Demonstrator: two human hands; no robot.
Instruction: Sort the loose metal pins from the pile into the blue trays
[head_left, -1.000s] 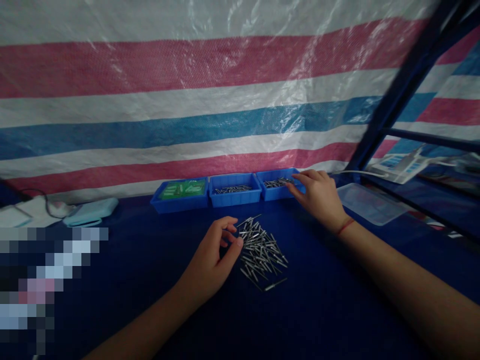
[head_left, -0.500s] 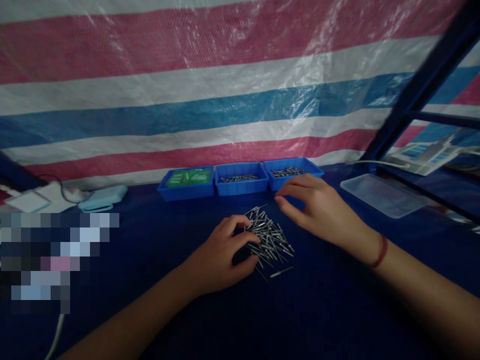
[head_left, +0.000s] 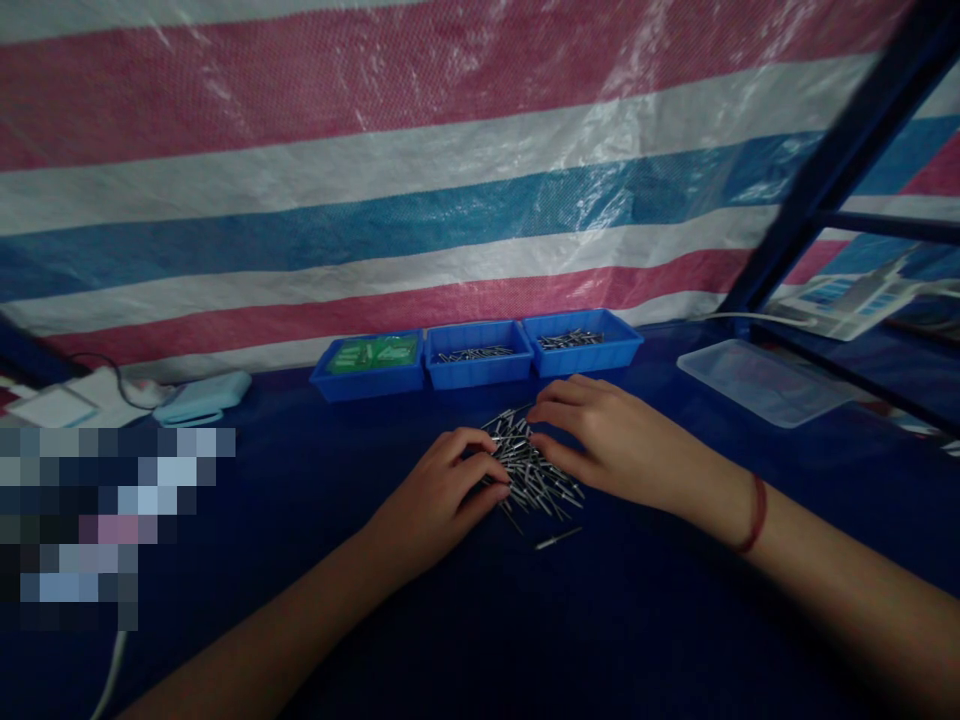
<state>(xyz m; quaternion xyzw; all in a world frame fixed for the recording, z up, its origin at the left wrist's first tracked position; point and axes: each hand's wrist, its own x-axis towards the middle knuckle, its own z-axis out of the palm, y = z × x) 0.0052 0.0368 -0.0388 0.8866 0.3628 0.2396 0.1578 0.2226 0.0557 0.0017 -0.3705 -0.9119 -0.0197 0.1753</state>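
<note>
A heap of thin silvery metal pins lies on the dark blue table, with one loose pin just below it. At the heap's left edge is my left hand, its fingers curved and apart, touching the pins. My right hand reaches over the upper right of the heap, thumb and index fingertips close together at a pin. Whether that pin is gripped is too small to tell. Behind the hands stand a blue bin with green packets, a middle blue bin and a right blue bin, the last two holding metal pins.
A clear plastic lid lies at the right, near a dark metal frame. At the left are a light blue case, a white object and a cable. A striped sheet hangs behind the bins.
My right hand has come down and left from near the right bin to the heap. My left hand stays at the heap's left edge, its fingers slightly closer together. The view has shifted slightly.
</note>
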